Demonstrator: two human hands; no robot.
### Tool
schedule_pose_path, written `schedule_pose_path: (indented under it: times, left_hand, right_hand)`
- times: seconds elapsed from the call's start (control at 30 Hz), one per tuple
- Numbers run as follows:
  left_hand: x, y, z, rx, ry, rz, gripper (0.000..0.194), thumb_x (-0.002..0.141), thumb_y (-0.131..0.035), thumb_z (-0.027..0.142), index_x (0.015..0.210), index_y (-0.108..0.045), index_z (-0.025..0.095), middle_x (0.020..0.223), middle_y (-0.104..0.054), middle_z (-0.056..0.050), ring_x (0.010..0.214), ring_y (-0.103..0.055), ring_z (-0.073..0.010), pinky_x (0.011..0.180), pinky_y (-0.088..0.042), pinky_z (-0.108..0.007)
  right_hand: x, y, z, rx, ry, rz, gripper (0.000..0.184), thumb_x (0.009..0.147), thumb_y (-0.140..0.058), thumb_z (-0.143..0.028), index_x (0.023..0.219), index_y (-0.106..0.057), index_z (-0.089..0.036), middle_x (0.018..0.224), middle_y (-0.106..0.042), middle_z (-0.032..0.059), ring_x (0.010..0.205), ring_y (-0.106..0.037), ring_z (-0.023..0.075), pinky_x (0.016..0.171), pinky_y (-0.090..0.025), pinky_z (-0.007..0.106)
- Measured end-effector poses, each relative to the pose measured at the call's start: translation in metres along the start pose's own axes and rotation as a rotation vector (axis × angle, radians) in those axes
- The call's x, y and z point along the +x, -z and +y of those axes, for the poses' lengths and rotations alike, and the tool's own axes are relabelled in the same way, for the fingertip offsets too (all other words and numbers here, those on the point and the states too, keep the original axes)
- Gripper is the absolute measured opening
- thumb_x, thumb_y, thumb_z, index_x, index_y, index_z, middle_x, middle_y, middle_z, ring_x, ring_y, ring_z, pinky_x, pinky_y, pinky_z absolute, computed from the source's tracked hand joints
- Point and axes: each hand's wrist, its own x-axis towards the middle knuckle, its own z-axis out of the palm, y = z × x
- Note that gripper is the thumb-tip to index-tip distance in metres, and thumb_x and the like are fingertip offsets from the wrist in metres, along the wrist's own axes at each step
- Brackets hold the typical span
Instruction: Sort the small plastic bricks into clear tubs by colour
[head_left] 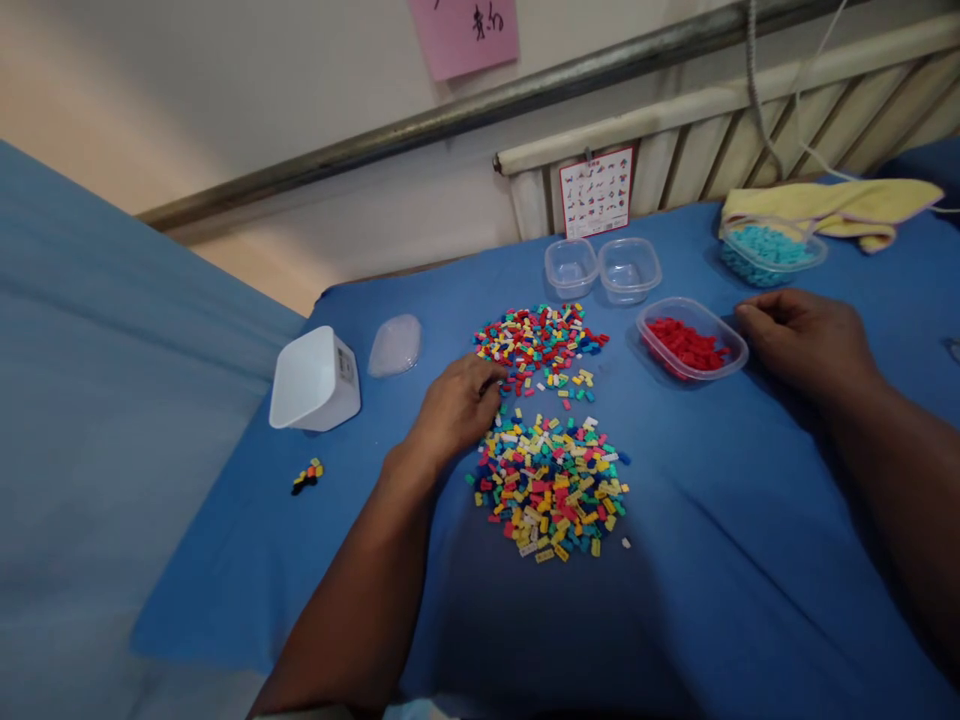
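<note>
Two heaps of small multicoloured building bricks lie on the blue cloth: a far heap [536, 335] and a near heap [555, 485], with a few loose bricks between them. At the left edge of these, my left hand [459, 402] rests with its fingers curled together against the bricks; its fingertips are partly hidden. My right hand [806, 335] is closed, thumb against the fingers, just right of a clear tub [739, 362] holding red bricks [688, 345]. Whether anything is inside either hand's fingers does not show.
Two clear tubs [630, 270] stand near the wall. Farther right, a tub of turquoise bricks [769, 250] touches a yellow cloth [832, 208]. On the left are a white box [311, 385], a clear lid [395, 345] and a small brick cluster [307, 475]. A picture card [596, 192] leans by the radiator.
</note>
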Motion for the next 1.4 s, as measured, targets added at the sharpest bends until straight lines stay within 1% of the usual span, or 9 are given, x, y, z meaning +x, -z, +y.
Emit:
schedule_pose_path:
  times: [0.23,0.33,0.53,0.67,0.83,1.0,1.13,1.3,1.4]
  left_hand:
    - [-0.005,0.007,-0.003,0.026,0.035,-0.039,0.024,0.103,-0.057,0.020,0.113,-0.078,0.022,0.112,-0.076,-0.007,0.112,-0.071,-0.0249,0.103,-0.057,-0.042]
    - [-0.006,0.008,0.003,0.052,0.048,-0.007,0.020,0.104,-0.060,0.023,0.111,-0.078,0.022,0.113,-0.076,-0.008,0.114,-0.071,-0.0253,0.103,-0.058,-0.042]
    - [0.000,0.000,0.018,0.129,-0.095,-0.070,0.025,0.108,-0.059,0.025,0.121,-0.080,0.020,0.120,-0.080,-0.011,0.116,-0.073,-0.0287,0.107,-0.058,-0.048]
    - [0.006,-0.004,0.023,0.199,-0.086,-0.089,0.031,0.109,-0.057,0.022,0.129,-0.081,0.018,0.122,-0.082,-0.013,0.116,-0.075,-0.0309,0.106,-0.059,-0.049]
    - [0.007,0.002,0.033,0.192,-0.064,-0.090,0.032,0.109,-0.058,0.023,0.130,-0.081,0.016,0.121,-0.082,-0.014,0.115,-0.075,-0.0314,0.105,-0.060,-0.048]
    - [0.006,0.007,0.038,0.229,-0.031,-0.153,0.039,0.108,-0.065,0.035,0.137,-0.077,0.012,0.121,-0.080,-0.018,0.116,-0.074,-0.0361,0.104,-0.060,-0.052]
    - [0.011,0.008,0.036,0.223,-0.055,-0.185,0.035,0.110,-0.061,0.030,0.136,-0.078,0.015,0.124,-0.081,-0.015,0.117,-0.074,-0.0338,0.104,-0.058,-0.049]
    - [0.016,0.012,0.033,0.215,-0.016,-0.254,0.022,0.105,-0.063,0.023,0.120,-0.078,0.020,0.116,-0.083,-0.010,0.103,-0.075,-0.0301,0.088,-0.054,-0.042]
    - [0.019,0.015,0.032,0.198,0.004,-0.287,0.021,0.104,-0.063,0.023,0.119,-0.077,0.021,0.117,-0.083,-0.009,0.102,-0.075,-0.0288,0.084,-0.051,-0.040]
  right_hand:
    - [0.000,-0.001,0.002,0.008,0.001,-0.003,0.026,0.089,-0.069,-0.042,0.098,-0.085,-0.023,0.090,-0.084,0.0079,0.082,-0.074,0.0261,0.074,-0.049,0.038]
    - [0.001,-0.002,0.004,0.016,-0.008,-0.014,0.029,0.089,-0.069,-0.043,0.101,-0.085,-0.023,0.092,-0.084,0.0081,0.082,-0.074,0.0259,0.076,-0.050,0.038]
    - [0.001,0.000,0.002,0.007,-0.014,-0.012,0.033,0.086,-0.068,-0.048,0.099,-0.085,-0.023,0.090,-0.084,0.0071,0.084,-0.075,0.0274,0.076,-0.051,0.039]
    - [0.001,0.000,0.002,0.013,-0.008,-0.012,0.034,0.083,-0.067,-0.050,0.097,-0.084,-0.024,0.088,-0.084,0.0068,0.084,-0.075,0.0284,0.077,-0.052,0.040]
    - [0.002,-0.001,0.005,0.013,-0.004,-0.014,0.038,0.085,-0.066,-0.050,0.103,-0.086,-0.023,0.092,-0.084,0.0079,0.086,-0.075,0.0274,0.079,-0.053,0.040]
    - [0.004,-0.003,0.008,-0.022,0.004,-0.012,0.039,0.086,-0.066,-0.050,0.105,-0.086,-0.022,0.095,-0.085,0.0085,0.087,-0.075,0.0266,0.078,-0.051,0.039]
    - [0.005,-0.005,0.012,-0.010,0.012,-0.022,0.040,0.088,-0.066,-0.050,0.107,-0.086,-0.022,0.094,-0.085,0.0083,0.084,-0.074,0.0254,0.076,-0.051,0.038]
    - [0.005,-0.006,0.012,0.001,0.008,-0.016,0.038,0.088,-0.067,-0.048,0.107,-0.086,-0.022,0.094,-0.085,0.0086,0.085,-0.074,0.0252,0.077,-0.052,0.038]
    - [0.004,-0.004,0.008,-0.011,-0.014,-0.021,0.036,0.089,-0.067,-0.047,0.106,-0.086,-0.022,0.094,-0.085,0.0083,0.085,-0.075,0.0258,0.077,-0.051,0.038]
